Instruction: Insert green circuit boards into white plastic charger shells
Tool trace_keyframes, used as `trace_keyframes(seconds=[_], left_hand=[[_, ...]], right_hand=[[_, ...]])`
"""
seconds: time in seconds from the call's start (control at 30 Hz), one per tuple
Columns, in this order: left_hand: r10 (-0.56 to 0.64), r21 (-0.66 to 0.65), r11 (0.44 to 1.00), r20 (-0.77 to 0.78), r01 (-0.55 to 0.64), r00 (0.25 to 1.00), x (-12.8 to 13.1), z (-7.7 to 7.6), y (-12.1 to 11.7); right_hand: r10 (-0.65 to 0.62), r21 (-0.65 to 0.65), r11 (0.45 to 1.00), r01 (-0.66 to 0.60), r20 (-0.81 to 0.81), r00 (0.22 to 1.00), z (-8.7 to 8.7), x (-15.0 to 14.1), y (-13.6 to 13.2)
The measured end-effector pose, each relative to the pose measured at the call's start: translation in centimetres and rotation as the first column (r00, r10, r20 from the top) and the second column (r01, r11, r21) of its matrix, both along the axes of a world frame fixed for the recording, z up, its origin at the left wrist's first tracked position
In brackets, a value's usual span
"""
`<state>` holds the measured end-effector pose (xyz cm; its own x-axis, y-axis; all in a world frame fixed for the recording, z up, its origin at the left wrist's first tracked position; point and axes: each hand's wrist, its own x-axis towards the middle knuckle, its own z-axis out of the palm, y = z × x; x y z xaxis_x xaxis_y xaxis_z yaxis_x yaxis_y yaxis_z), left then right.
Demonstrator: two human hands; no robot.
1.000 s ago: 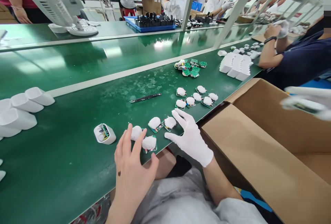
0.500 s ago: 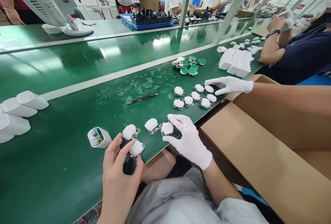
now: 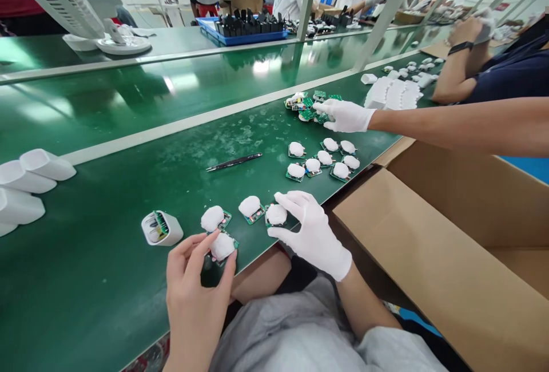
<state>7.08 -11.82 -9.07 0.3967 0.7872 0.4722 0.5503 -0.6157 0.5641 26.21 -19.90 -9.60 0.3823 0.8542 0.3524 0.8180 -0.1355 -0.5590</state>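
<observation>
My bare left hand [image 3: 195, 297] pinches a small green circuit board topped with a white blob [image 3: 222, 246] at the near edge of the green bench [image 3: 107, 257]. My white-gloved right hand [image 3: 315, 234] curls its thumb and fingers round a similar blob-topped board [image 3: 277, 214]. Two more such boards [image 3: 250, 206] lie between my hands. A white housing with a board inside [image 3: 160, 228] lies to the left of my left hand.
A co-worker's gloved hand [image 3: 345, 115] reaches from the right into a pile of bare green boards [image 3: 305, 104]. Several blob-topped boards [image 3: 321, 157], black tweezers [image 3: 234, 161], white housings [image 3: 26, 180] and an open cardboard box [image 3: 429, 234] surround me.
My left hand pulled back and closed on the nearest board; my right hand curled onto its board. The co-worker's gloved hand came in from the right and moved on to the far pile.
</observation>
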Motion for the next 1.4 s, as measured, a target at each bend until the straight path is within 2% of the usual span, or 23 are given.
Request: trace_keyframes(seconds=[0.23, 0.43, 0.53, 0.6, 0.83, 0.97, 1.03, 1.1, 1.23, 1.33, 1.4], left_hand=[[-0.056, -0.023, 0.998, 0.034, 0.057, 0.998, -0.4, 0.2, 0.1], [0.091, 0.030, 0.996, -0.029, -0.090, 0.995, 0.2, 0.2, -0.7], [0.110, -0.013, 0.994, -0.032, -0.111, 0.993, 0.2, 0.2, -0.8], [0.098, -0.034, 0.995, -0.015, -0.099, 0.995, 0.1, 0.4, -0.8], [-0.004, -0.080, 0.997, 0.015, 0.005, 1.000, -0.7, 0.6, -0.4], [0.027, -0.088, 0.996, 0.022, -0.025, 0.999, -0.8, 0.2, -0.3], [0.054, -0.139, 0.989, 0.078, -0.043, 0.996, -0.9, 0.1, -0.3], [0.080, -0.243, 0.969, 0.174, -0.036, 0.982, -1.1, 0.0, -0.3], [0.159, -0.485, 0.875, 0.318, 0.016, 0.935, -1.6, 0.5, 0.1], [0.198, -0.578, 0.814, 0.359, 0.051, 0.912, -1.9, 0.9, 0.5], [0.199, -0.596, 0.800, 0.371, 0.068, 0.907, -1.9, 0.9, 0.6]], right_hand=[[0.016, 0.023, 1.000, -0.015, -0.051, 0.999, 0.1, 0.3, 0.0], [-0.031, 0.123, 0.991, 0.051, -0.156, 0.987, 0.1, 0.0, 0.1], [-0.075, 0.164, 0.978, 0.128, -0.296, 0.952, 0.1, 0.1, 0.0], [-0.078, 0.152, 0.979, 0.136, -0.339, 0.938, 0.1, 0.3, -0.2], [0.007, 0.005, 1.000, -0.006, -0.113, 0.994, 0.2, 1.6, -0.9], [0.049, -0.016, 0.999, -0.051, -0.094, 0.994, 0.1, 1.9, -0.8], [0.036, -0.001, 0.999, -0.036, -0.087, 0.996, 0.0, 1.8, -0.6], [0.001, 0.026, 1.000, 0.001, -0.073, 0.997, 0.0, 1.6, -0.3], [-0.056, 0.052, 0.997, 0.060, -0.077, 0.995, 0.0, 1.4, -0.1], [-0.010, 0.050, 0.999, 0.012, -0.045, 0.999, -0.1, 1.7, -0.2], [0.042, 0.041, 0.998, -0.042, -0.007, 0.999, -0.1, 2.0, -0.4]])
